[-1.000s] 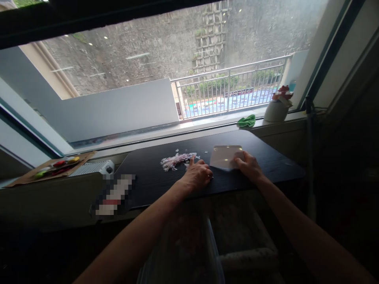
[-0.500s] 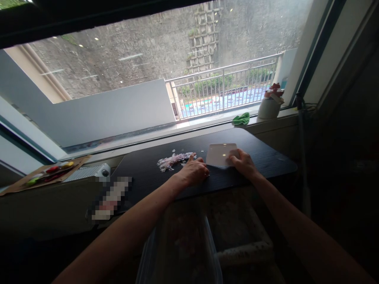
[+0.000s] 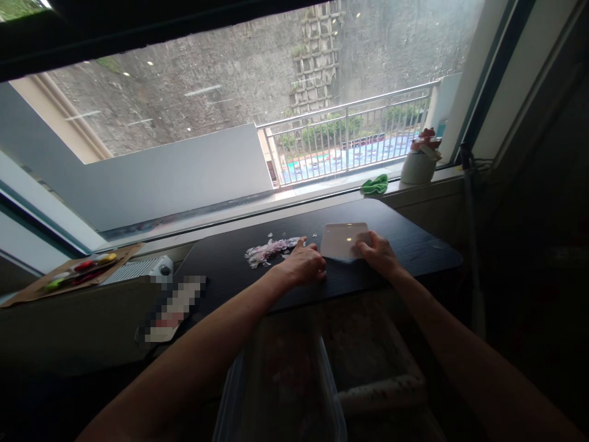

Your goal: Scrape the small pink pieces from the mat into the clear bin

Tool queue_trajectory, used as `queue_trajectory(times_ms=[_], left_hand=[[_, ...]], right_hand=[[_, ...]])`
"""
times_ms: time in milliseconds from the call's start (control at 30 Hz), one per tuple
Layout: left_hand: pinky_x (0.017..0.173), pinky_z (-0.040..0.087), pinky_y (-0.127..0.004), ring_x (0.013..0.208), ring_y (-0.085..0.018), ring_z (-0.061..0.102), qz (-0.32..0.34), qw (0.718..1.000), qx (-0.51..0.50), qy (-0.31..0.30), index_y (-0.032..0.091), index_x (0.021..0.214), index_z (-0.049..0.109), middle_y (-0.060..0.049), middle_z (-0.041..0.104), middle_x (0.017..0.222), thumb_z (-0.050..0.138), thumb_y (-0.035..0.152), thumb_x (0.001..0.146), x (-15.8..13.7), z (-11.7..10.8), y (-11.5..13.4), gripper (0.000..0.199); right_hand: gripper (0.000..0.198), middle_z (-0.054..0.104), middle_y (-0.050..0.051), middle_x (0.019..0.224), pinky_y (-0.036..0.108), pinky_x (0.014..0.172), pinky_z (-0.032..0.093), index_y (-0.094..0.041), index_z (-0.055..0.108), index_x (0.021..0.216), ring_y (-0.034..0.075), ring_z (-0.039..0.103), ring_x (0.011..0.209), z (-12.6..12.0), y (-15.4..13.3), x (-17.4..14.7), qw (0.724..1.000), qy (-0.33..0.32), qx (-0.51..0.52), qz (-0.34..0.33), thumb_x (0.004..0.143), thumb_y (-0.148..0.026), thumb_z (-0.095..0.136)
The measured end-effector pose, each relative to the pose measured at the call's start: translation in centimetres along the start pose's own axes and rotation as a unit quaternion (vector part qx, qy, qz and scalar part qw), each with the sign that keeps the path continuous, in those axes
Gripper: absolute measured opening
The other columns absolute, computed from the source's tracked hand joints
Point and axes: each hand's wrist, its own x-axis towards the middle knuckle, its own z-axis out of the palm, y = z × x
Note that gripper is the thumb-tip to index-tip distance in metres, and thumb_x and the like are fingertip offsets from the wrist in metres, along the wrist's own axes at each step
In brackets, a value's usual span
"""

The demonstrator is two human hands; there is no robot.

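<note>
A pale, glossy, roughly square flat piece (image 3: 339, 238), shaped like a small plate or lid, is in my right hand (image 3: 376, 250). The thumb lies over its face at the right edge, and its near edge is close to the dark table (image 3: 405, 245). To its left, my left hand (image 3: 304, 263) rests low over the table with most fingers curled in and the index finger pointing forward. What its fingertips hold, if anything, is hidden. Just beyond and left of that hand lies a loose heap of whitish and pinkish paper-like scraps (image 3: 269, 250), with a few stray bits around it.
A clear plastic bin (image 3: 329, 368) stands below the table's front edge. On the sill are a green cloth (image 3: 375, 184) and a white bottle with a reddish top (image 3: 419, 162). A radiator (image 3: 138, 268) and brown cardboard with colourful items (image 3: 110, 264) sit at left.
Almost nothing differs. My view has shifted very slightly; both hands, the flat piece and the scraps stay in nearly the same places.
</note>
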Motion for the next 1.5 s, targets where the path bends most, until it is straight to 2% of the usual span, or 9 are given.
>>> queue_trajectory(times_ms=[267, 467, 700, 967, 1067, 1167, 1333, 1400, 1500], left_hand=[[0.109, 0.026, -0.054, 0.099, -0.024, 0.061, -0.06, 0.998, -0.015, 0.007, 0.018, 0.077, 0.073, -0.008, 0.073, 0.082, 0.056, 0.02, 0.082, 0.1, -0.1, 0.8, 0.018], [0.107, 0.027, -0.056, 0.095, -0.027, 0.062, -0.087, 0.996, -0.006, 0.013, 0.016, 0.075, 0.073, -0.01, 0.072, 0.077, 0.059, 0.036, 0.082, 0.6, -0.1, 1.2, 0.025], [0.109, 0.024, -0.057, 0.095, -0.027, 0.063, -0.097, 0.995, 0.01, 0.018, 0.015, 0.08, 0.073, -0.012, 0.073, 0.079, 0.058, 0.019, 0.077, 0.8, 0.1, 1.8, 0.016], [0.107, 0.026, -0.059, 0.099, -0.028, 0.062, -0.15, 0.987, -0.037, 0.031, 0.016, 0.08, 0.072, -0.011, 0.073, 0.083, 0.058, 0.02, 0.078, 0.6, 0.1, 2.2, 0.015], [0.103, 0.036, -0.052, 0.091, -0.024, 0.065, -0.211, 0.962, -0.167, 0.044, 0.017, 0.075, 0.071, -0.007, 0.073, 0.08, 0.059, 0.018, 0.075, 0.2, 0.2, 1.2, 0.013], [0.081, 0.052, -0.035, 0.075, -0.017, 0.066, -0.265, 0.916, -0.297, 0.053, 0.015, 0.079, 0.072, -0.004, 0.073, 0.077, 0.06, 0.017, 0.074, -0.7, 0.4, -0.5, 0.013], [0.071, 0.053, -0.026, 0.072, -0.013, 0.065, -0.288, 0.805, -0.511, 0.094, 0.015, 0.082, 0.073, -0.002, 0.074, 0.079, 0.068, 0.015, 0.067, -2.4, 1.1, -2.7, 0.016], [0.071, 0.052, -0.026, 0.071, -0.013, 0.065, -0.292, 0.796, -0.519, 0.104, 0.015, 0.081, 0.074, -0.002, 0.073, 0.077, 0.068, 0.017, 0.068, -2.6, 1.4, -2.8, 0.015], [0.065, 0.049, -0.025, 0.067, -0.014, 0.063, -0.303, 0.818, -0.476, 0.109, 0.014, 0.076, 0.074, -0.001, 0.071, 0.068, 0.065, 0.028, 0.072, -2.5, 1.5, -2.6, 0.017]], right_hand=[[0.015, 0.064, 0.005, 0.078, 0.029, 0.066, 0.045, -0.019, 0.057, 0.081, 0.019, 0.058, 0.072, 0.1, 0.3, 0.1, 1.0, -0.001, 0.016, 0.0, 0.071, -0.028, 0.051], [0.012, 0.065, 0.005, 0.079, 0.028, 0.066, 0.045, -0.019, 0.058, 0.08, 0.019, 0.058, 0.072, 0.0, 0.0, 0.0, 1.0, 0.003, -0.001, -0.002, 0.073, -0.026, 0.051], [0.01, 0.064, 0.005, 0.078, 0.028, 0.066, 0.044, -0.019, 0.056, 0.079, 0.018, 0.058, 0.072, 0.1, 0.2, 0.1, 1.0, 0.0, -0.004, -0.008, 0.074, -0.026, 0.051], [0.012, 0.066, 0.005, 0.077, 0.027, 0.066, 0.046, -0.019, 0.059, 0.079, 0.019, 0.059, 0.073, 0.2, 0.4, 0.2, 1.0, 0.007, 0.005, -0.01, 0.073, -0.026, 0.052], [0.012, 0.067, 0.004, 0.077, 0.027, 0.064, 0.046, -0.019, 0.059, 0.08, 0.018, 0.059, 0.072, 0.1, 0.4, 0.2, 1.0, 0.003, 0.018, -0.009, 0.073, -0.027, 0.053], [0.012, 0.066, 0.004, 0.078, 0.026, 0.064, 0.046, -0.019, 0.06, 0.08, 0.017, 0.059, 0.071, 0.1, 0.4, 0.2, 1.0, 0.003, 0.025, -0.005, 0.072, -0.027, 0.054], [0.011, 0.066, 0.003, 0.075, 0.026, 0.063, 0.045, -0.019, 0.061, 0.079, 0.017, 0.059, 0.07, 0.2, 0.5, 0.3, 1.0, 0.012, 0.029, 0.002, 0.072, -0.026, 0.055], [0.011, 0.066, 0.003, 0.075, 0.026, 0.063, 0.045, -0.019, 0.061, 0.079, 0.017, 0.059, 0.07, 0.2, 0.5, 0.3, 1.0, 0.012, 0.028, 0.003, 0.072, -0.025, 0.055], [0.012, 0.066, 0.003, 0.076, 0.026, 0.064, 0.046, -0.018, 0.061, 0.08, 0.017, 0.059, 0.071, 0.2, 0.4, 0.3, 1.0, 0.007, 0.023, -0.003, 0.073, -0.026, 0.055]])
